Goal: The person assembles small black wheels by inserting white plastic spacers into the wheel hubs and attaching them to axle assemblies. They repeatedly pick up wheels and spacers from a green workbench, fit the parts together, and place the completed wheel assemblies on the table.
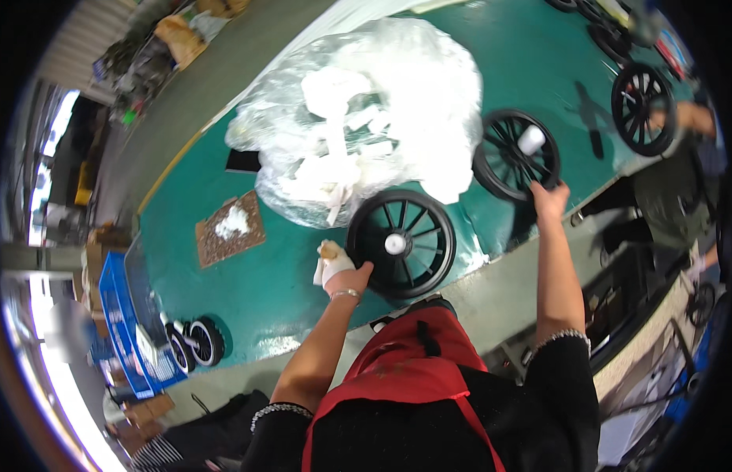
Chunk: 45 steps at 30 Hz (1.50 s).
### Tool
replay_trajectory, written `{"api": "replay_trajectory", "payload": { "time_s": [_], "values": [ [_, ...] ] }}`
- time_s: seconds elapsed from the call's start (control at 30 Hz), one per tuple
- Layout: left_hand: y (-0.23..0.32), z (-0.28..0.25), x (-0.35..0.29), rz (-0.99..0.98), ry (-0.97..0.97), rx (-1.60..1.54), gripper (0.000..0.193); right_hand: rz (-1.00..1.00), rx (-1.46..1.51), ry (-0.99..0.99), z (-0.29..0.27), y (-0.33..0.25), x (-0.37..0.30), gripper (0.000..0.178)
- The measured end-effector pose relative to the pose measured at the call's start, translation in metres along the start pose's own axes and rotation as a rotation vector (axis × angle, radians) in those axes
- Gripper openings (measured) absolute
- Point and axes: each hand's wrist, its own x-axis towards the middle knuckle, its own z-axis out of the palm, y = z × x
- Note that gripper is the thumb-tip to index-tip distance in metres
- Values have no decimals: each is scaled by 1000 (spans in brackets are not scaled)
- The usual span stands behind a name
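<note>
Two black spoked wheels are in front of me. The near wheel [429,271] lies on the green table, with a white cylindrical piece [395,244] at its hub. Beside its left rim is my left hand [346,275], fingers curled around a white cloth-like piece [320,271]; its thumb reaches to the tyre. Whether that thumb presses on the wheel is unclear. My right hand [550,200] grips the lower right rim of the other wheel [492,165], which appears tilted. A second white cylinder [531,140] stands out from that wheel's hub.
A big clear plastic bag [287,110] of white pieces fills the table's middle. To its left lies brown cardboard [213,249] with white paste-like stuff. Small wheels [206,341] and a blue crate [122,315] are at the left edge. Another person's hand [692,118] holds a wheel [641,141] at right.
</note>
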Motion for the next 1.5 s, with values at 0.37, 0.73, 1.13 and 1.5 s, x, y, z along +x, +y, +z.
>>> {"api": "replay_trajectory", "payload": {
  "time_s": [0.37,0.73,1.13,1.5],
  "values": [
    [-156,27,-86,-286,-264,-522,96,698,753,-715,-103,149,-25,15],
    [-186,18,-142,-391,-44,-1401,50,438,928,-1073,-46,-7,-166,38],
    [-411,-16,-326,-535,643,-2368,14,-163,705,-1701,29,-174,-511,45],
    [-490,-7,-383,-949,1410,-2241,20,-1415,473,-2281,15,-189,-775,39]
  ]
}}
